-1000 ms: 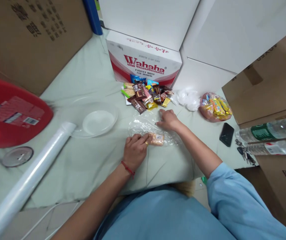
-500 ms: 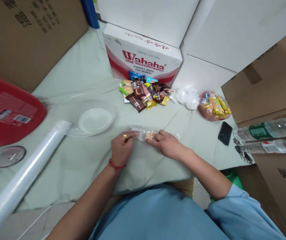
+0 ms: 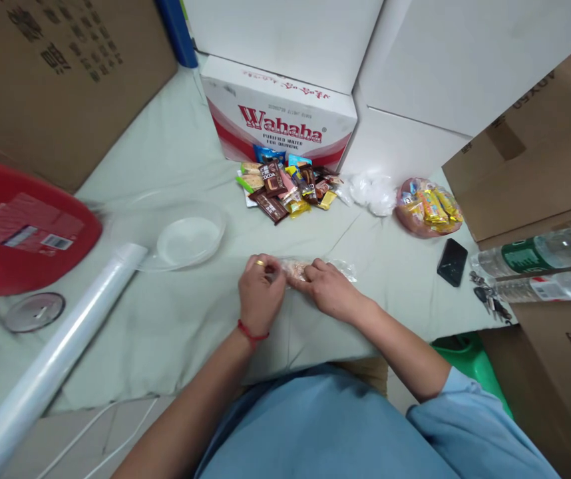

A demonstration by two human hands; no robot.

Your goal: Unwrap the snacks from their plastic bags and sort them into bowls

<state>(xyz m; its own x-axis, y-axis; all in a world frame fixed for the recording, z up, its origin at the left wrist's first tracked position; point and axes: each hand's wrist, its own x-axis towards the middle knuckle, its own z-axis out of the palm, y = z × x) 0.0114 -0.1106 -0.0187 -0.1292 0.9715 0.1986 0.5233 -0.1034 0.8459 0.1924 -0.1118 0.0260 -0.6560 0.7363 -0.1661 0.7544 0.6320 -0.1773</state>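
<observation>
A flat, clear plastic-wrapped packet (image 3: pixel 294 269) lies on the cloth-covered table in front of me, something pinkish-brown showing through the film. At its left end, my left hand (image 3: pixel 261 293) has thumb and fingers pinched together on the plastic; it wears a ring and a red wrist string. My right hand (image 3: pixel 329 287) presses down on the packet from the right, index finger reaching toward the left hand and the other fingers curled. Clear film sticks out beyond its knuckles. What exactly is inside the wrap I cannot make out.
Wrapped snacks (image 3: pixel 285 186) are heaped before a Wahaha box (image 3: pixel 278 120). Crumpled clear plastic (image 3: pixel 373 193), a bowl of yellow packets (image 3: pixel 428 209), a phone (image 3: pixel 452 262), keys and two bottles are at right. At left are a film roll (image 3: pixel 60 352), a clear lid and a red container (image 3: pixel 20 233).
My left hand has moved right along the packet, closer to my right hand, and its fingers have turned over the film's left end. My right hand stays nearly in place.
</observation>
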